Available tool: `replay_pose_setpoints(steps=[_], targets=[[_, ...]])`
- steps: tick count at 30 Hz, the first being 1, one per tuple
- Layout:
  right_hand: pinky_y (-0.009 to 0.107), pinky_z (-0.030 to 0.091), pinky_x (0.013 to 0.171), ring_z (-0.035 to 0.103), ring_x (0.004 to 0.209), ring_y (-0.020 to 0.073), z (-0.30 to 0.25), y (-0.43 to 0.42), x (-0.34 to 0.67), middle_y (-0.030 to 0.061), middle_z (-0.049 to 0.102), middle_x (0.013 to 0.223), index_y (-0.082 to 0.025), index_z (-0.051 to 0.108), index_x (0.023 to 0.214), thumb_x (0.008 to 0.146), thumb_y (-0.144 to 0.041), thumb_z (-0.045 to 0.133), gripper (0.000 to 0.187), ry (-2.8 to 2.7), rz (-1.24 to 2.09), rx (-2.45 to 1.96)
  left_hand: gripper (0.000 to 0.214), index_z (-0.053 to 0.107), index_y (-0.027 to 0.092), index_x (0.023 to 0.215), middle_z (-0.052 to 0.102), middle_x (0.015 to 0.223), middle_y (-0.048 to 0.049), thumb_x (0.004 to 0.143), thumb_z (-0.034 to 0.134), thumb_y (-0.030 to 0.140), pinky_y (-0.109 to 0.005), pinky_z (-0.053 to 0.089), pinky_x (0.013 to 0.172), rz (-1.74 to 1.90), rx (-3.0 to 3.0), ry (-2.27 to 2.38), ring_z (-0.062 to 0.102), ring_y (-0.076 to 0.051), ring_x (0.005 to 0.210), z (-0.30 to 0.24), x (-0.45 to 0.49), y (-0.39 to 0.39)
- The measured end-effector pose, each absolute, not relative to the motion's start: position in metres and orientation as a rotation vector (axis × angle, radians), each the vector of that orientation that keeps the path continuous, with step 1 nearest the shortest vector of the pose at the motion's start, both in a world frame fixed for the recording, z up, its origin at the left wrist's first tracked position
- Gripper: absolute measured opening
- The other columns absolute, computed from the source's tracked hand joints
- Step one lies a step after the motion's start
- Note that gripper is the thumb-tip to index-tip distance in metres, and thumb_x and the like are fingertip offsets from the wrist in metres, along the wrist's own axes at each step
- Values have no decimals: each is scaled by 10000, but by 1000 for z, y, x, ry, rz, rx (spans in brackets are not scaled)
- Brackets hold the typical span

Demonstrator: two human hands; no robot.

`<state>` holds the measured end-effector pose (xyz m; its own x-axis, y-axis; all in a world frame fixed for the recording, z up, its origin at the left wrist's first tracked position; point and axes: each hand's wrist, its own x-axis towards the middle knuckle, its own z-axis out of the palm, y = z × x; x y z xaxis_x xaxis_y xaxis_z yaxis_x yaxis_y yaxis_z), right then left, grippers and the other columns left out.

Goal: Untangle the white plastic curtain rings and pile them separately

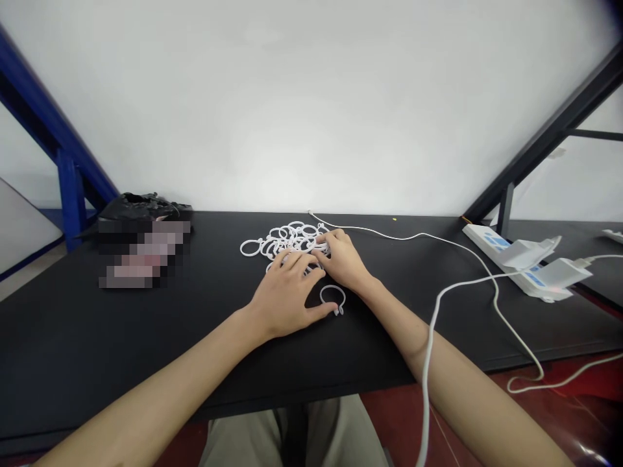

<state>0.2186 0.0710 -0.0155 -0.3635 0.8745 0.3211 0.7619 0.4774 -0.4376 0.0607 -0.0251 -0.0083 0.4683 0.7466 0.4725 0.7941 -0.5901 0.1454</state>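
Note:
A pile of white plastic curtain rings point(280, 241) lies on the black table, many of them overlapping. At the pile's right edge, my right hand point(343, 259) has thumb and fingertips closed around part of a white ring. My left hand point(287, 292) is spread over the near side of the pile, covering some rings. Its thumb reaches out to a single ring point(332, 287) lying apart in front of the pile, touching or nearly touching the small eyelet end.
A black plastic bag point(141, 207) and a pixelated patch are at the left. A white power strip point(516, 259) with plugged-in adapters sits at the right. White cable point(438, 301) loops across the table and over my right forearm. A white wall panel point(292, 117) rises behind.

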Motion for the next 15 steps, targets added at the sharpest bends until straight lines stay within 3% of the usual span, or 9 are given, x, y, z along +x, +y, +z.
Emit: replay_pose_setpoints(steps=[4, 7, 10, 15], targets=[[437, 450, 976, 529, 1115, 273, -16, 71, 218, 106, 553, 1134, -191, 625, 1063, 881, -271, 601, 201, -2218, 288, -1337, 276, 686, 205, 1083, 610, 1187, -98, 905, 547, 363, -515, 340, 1087, -759, -2711, -1271, 487, -285, 1167, -10, 59, -26], [422, 459, 957, 541, 1086, 259, -16, 71, 219, 97, 555, 1131, -196, 627, 1056, 878, -266, 607, 192, -2212, 292, -1306, 278, 684, 273, 1129, 588, 1224, -61, 921, 505, 232, -460, 366, 1073, -755, -2817, -1116, 463, -260, 1193, -9, 56, -27], [409, 470, 932, 555, 1048, 246, -16, 71, 219, 86, 562, 1115, -204, 631, 1045, 881, -272, 606, 179, -2195, 291, -1279, 254, 707, 294, 1082, 589, 1218, -49, 935, 503, 259, -459, 362, 1073, -740, -2870, -1065, 458, -259, 1199, -8, 56, -27], [386, 469, 943, 569, 1042, 230, -13, 70, 220, 72, 570, 1088, -207, 644, 1018, 862, -262, 634, 166, -2148, 307, -1244, 205, 703, 207, 923, 615, 1138, -76, 930, 534, 323, -469, 394, 1024, -745, -2793, -1167, 483, -272, 1145, -10, 53, -21]])
